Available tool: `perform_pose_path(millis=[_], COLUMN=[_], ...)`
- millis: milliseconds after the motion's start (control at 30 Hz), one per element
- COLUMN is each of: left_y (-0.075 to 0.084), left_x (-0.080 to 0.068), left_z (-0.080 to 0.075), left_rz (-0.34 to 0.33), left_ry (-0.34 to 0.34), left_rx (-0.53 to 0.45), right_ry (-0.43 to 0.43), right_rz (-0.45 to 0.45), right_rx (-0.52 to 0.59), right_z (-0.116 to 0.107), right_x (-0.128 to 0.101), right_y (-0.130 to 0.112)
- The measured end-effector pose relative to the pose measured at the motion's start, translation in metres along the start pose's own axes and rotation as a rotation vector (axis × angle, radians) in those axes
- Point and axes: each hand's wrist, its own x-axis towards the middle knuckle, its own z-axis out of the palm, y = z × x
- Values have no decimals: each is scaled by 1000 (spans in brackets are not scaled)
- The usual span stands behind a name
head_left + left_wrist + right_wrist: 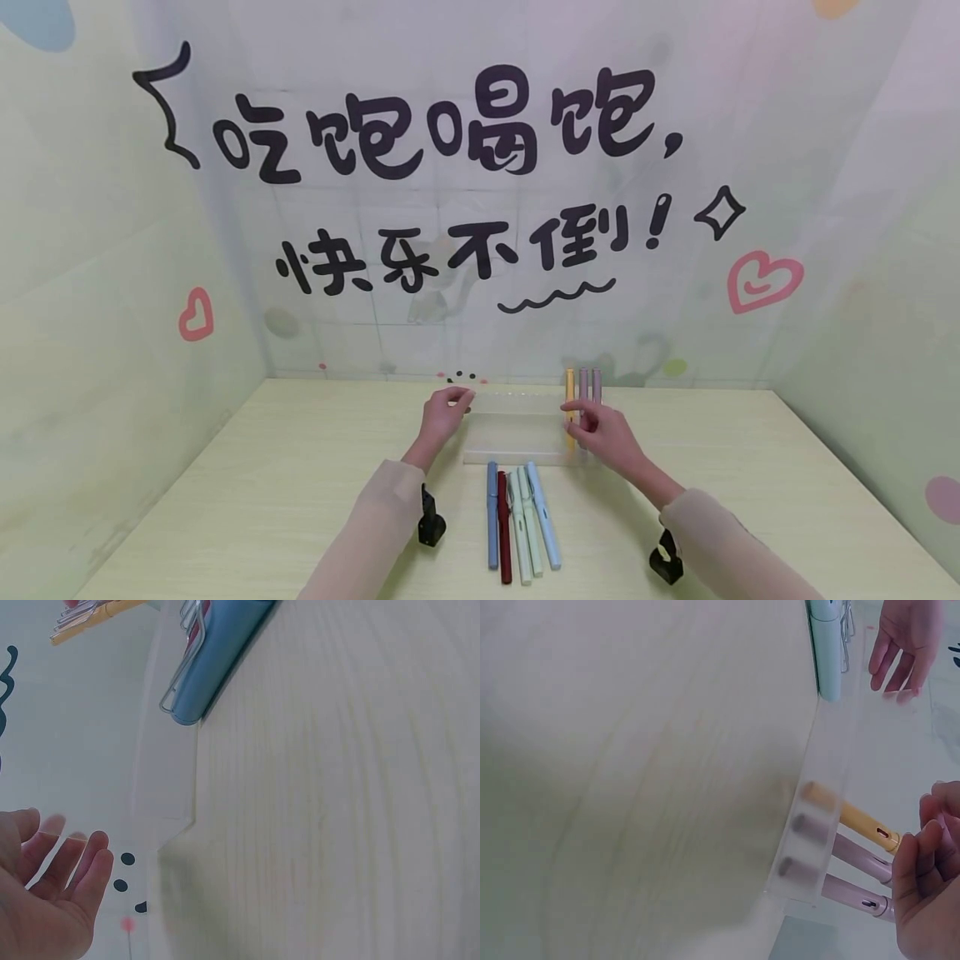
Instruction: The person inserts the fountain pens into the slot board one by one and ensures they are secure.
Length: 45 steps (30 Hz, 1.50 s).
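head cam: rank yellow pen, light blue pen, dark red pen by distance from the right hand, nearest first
From the right hand:
1. Yellow pen, standing in the clear holder's right end, right at the fingertips.
2. Light blue pen, rightmost of the row lying on the table, below and left of the hand.
3. Dark red pen, further left in that row, second from its left end.
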Motion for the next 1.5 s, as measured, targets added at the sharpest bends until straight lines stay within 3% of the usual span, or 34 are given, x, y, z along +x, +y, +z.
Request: perform_pose_path(millis=[867, 1500], left_y=[-2, 0], left_x=[1, 0], left_z=[2, 0], left_rz=[0, 12], left_ry=[17, 17], left_rx=[18, 18], right_ry=[-81, -286], right_rz=[8, 13], right_rx=[29, 55], right_z=[9, 20], right_x=[-13, -20], right_y=[-2, -13])
